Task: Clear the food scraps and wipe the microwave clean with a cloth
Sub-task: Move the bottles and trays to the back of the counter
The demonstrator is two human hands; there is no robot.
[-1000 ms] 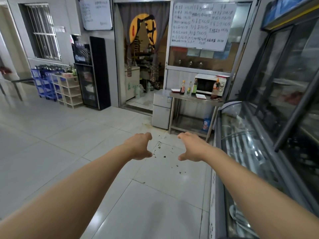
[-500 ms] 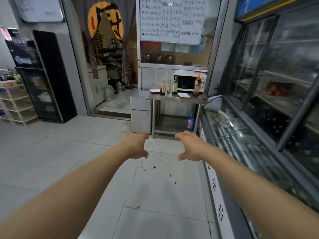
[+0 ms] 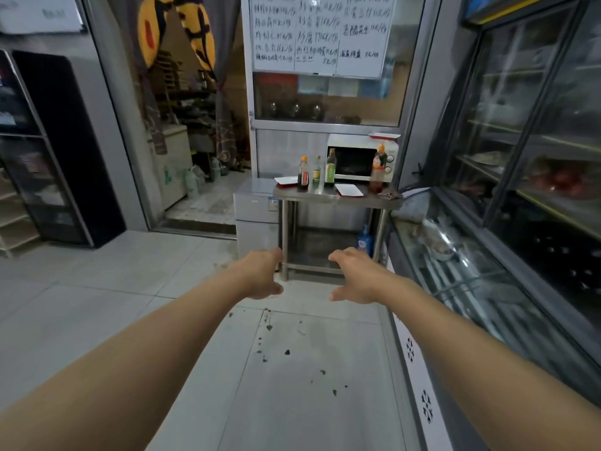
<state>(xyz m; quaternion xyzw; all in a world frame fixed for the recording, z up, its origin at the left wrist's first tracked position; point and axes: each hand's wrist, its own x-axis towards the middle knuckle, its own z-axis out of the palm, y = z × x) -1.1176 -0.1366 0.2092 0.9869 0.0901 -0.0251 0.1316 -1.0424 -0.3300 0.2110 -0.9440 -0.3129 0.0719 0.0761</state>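
A white microwave [image 3: 354, 157] with a dark door stands shut at the back of a steel table [image 3: 325, 196], some way ahead of me. A brownish cloth [image 3: 390, 193] lies crumpled at the table's right front corner. Both my arms reach forward at waist height. My left hand [image 3: 263, 275] and my right hand [image 3: 353, 276] hang in the air over the floor, fingers loosely bent, holding nothing. They are well short of the table.
Several sauce bottles [image 3: 317, 172] and two white trays [image 3: 348, 189] stand in front of the microwave; another tray [image 3: 384, 136] lies on top of it. A small fridge [image 3: 257, 216] is left of the table. A glass display freezer [image 3: 471, 271] lines the right. Dark spots mark the floor tiles [image 3: 286, 352].
I have walked forward; the microwave and table are closer and larger in view. Both hands keep the same outstretched, empty pose.
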